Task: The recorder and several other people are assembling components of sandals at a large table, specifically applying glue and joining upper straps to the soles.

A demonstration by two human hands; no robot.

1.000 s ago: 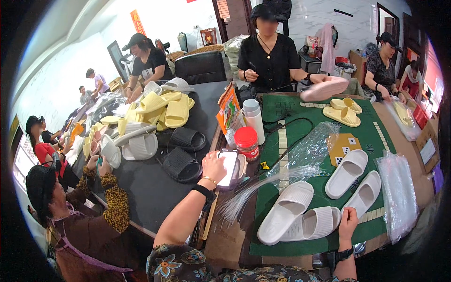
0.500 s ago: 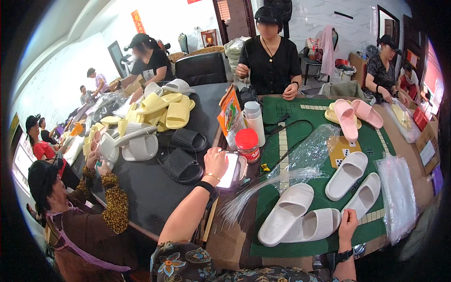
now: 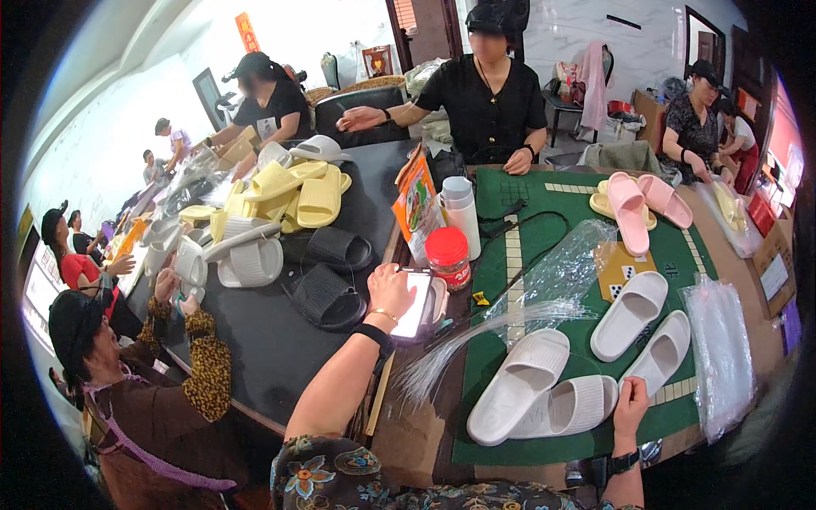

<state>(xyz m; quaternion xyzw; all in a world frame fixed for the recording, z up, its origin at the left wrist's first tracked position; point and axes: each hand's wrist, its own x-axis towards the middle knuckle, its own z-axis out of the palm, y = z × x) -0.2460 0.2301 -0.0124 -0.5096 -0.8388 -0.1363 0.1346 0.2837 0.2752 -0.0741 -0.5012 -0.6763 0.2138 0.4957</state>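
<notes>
My left hand [image 3: 388, 295] is closed around the left edge of a phone [image 3: 413, 308] with a lit, white screen, beside a red-lidded jar [image 3: 449, 259]. At the heel of a light grey slide sandal [image 3: 661, 353] my right hand [image 3: 630, 406] is closed, its fingertips pinching the heel edge. Another grey slide [image 3: 628, 316] lies just beyond it. Nearer me, a grey slide [image 3: 520, 387] rests tilted partly over another [image 3: 571, 406]. Between my hands a bundle of clear thin strands [image 3: 476, 340] spreads across the green mat [image 3: 544, 467].
Clear plastic bags [image 3: 718, 348] lie at the right. Pink slides [image 3: 629, 212] sit at the mat's far side. Black slides [image 3: 327, 297] and a yellow pile [image 3: 280, 191] cover the left table. A white bottle [image 3: 461, 225] stands behind the jar. Co-workers [image 3: 489, 110] surround the tables.
The co-worker across the table has stretched an arm out to the left. At the far left, a person in red has raised a hand. My hands have barely moved.
</notes>
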